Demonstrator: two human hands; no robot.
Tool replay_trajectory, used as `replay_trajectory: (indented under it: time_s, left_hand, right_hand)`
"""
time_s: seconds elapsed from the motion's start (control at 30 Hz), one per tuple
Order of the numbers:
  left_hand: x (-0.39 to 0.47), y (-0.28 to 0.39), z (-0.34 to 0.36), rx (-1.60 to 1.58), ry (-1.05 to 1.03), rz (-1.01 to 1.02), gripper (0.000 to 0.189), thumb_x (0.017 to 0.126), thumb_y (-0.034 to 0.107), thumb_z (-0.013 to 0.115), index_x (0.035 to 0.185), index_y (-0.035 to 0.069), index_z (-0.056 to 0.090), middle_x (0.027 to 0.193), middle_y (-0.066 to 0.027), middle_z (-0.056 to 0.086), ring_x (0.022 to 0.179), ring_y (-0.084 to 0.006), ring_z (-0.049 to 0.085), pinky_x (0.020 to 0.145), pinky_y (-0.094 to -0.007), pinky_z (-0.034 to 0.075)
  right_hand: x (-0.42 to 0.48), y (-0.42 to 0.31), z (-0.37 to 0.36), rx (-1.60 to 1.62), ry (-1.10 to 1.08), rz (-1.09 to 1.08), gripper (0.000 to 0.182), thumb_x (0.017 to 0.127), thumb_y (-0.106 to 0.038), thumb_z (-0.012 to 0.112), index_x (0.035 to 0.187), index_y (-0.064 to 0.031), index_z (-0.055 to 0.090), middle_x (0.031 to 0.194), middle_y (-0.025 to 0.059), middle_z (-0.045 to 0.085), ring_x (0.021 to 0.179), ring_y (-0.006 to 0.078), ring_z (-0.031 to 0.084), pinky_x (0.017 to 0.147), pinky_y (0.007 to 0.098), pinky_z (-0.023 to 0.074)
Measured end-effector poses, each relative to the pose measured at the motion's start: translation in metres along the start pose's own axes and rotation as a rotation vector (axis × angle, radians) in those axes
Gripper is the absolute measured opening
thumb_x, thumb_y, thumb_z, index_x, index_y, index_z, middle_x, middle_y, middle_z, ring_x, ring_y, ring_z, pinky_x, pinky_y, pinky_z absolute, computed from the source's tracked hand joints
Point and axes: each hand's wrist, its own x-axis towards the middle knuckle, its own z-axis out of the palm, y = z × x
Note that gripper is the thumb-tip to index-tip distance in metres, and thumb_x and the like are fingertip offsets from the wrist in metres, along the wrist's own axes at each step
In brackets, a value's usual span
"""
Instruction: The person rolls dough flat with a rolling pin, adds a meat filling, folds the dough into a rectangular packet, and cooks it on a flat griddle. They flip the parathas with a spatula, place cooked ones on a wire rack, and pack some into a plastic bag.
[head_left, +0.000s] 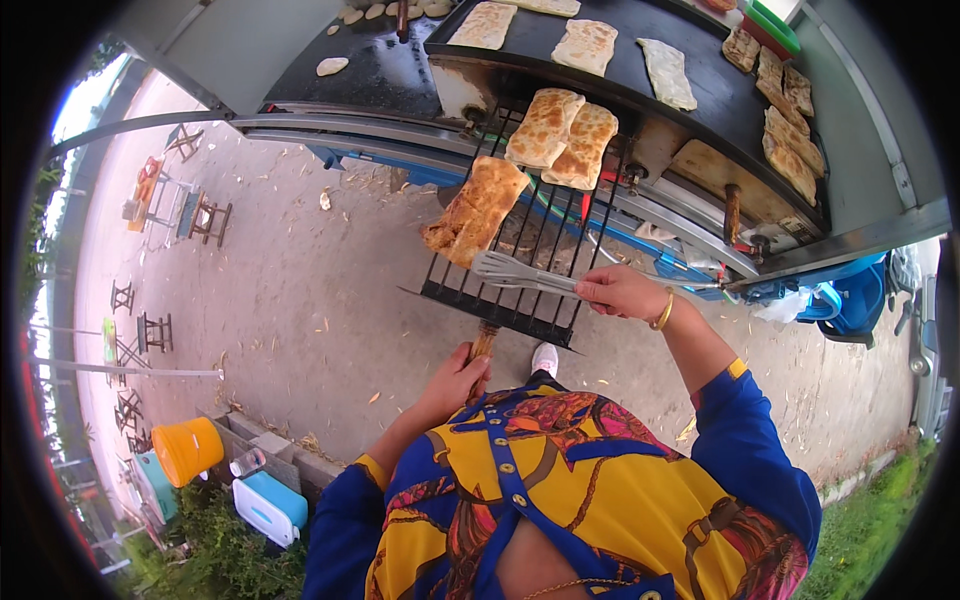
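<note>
My left hand (457, 382) grips the wooden handle (484, 341) of a black metal grill rack (551, 300). In my right hand (622, 291) is a pair of metal tongs (525, 275), whose tips touch or nearly touch the lower edge of a browned stuffed flatbread (480, 210) on the rack. Two more flatbreads, one (545, 127) partly over the other (583, 146), lie at the rack's far end. The rack's far end reaches beneath the front of a griddle (622, 56), where part of it is hidden.
More flatbreads (585, 46) lie on the griddle, with browned ones (791, 150) along its right side. Dough pieces (332, 67) rest on a dark worktop (360, 82). Gas valves (636, 174) and a metal rail (697, 240) line the stall's front. A yellow bucket (187, 450) stands lower left.
</note>
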Motion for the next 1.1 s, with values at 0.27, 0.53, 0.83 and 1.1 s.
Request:
replay_trajectory:
  time_s: [0.27,0.53,0.83,1.1]
  left_hand:
    - [0.019,-0.003,-0.006,-0.017,-0.002,0.022,0.023,0.100,0.022,0.046,0.114,0.004,0.050,0.079,-0.0046,0.054,0.055,-0.0121,0.050,0.047,-0.0264,0.040]
    - [0.018,-0.006,-0.021,-0.031,-0.087,0.008,0.022,0.102,0.023,0.046,0.114,0.005,0.049,0.083,-0.0039,0.054,0.059,-0.0118,0.051,0.049,-0.0274,0.041]
    - [0.008,-0.004,-0.019,-0.033,-0.033,-0.035,0.023,0.101,0.024,0.046,0.112,0.004,0.049,0.079,-0.0032,0.054,0.058,-0.0108,0.050,0.053,-0.0255,0.041]
    - [0.006,0.006,-0.012,-0.016,-0.026,-0.045,0.021,0.101,0.022,0.047,0.112,0.005,0.050,0.081,-0.0020,0.055,0.061,-0.0094,0.050,0.055,-0.0241,0.041]
  right_hand:
    - [0.053,-0.009,0.005,-0.325,0.403,-0.093,0.047,0.088,-0.050,0.060,0.098,-0.0066,0.073,0.085,0.0153,0.070,0.081,0.0303,0.067,0.076,0.0384,0.0519]
    - [-0.040,-0.008,-0.013,0.009,0.505,-0.079,0.036,0.091,-0.040,0.065,0.096,-0.0062,0.074,0.068,0.0061,0.065,0.065,0.0141,0.063,0.063,0.0298,0.0493]
    - [-0.064,-0.014,-0.193,0.383,1.056,-0.126,0.039,0.096,-0.041,0.060,0.093,-0.0023,0.067,0.058,-0.0002,0.050,0.037,0.0043,0.031,0.036,0.0213,0.0216]
    - [-0.053,-0.011,-0.223,0.465,1.134,-0.165,0.042,0.093,-0.047,0.061,0.090,-0.0048,0.067,0.060,-0.0006,0.053,0.040,0.0058,0.040,0.036,0.0225,0.0281]
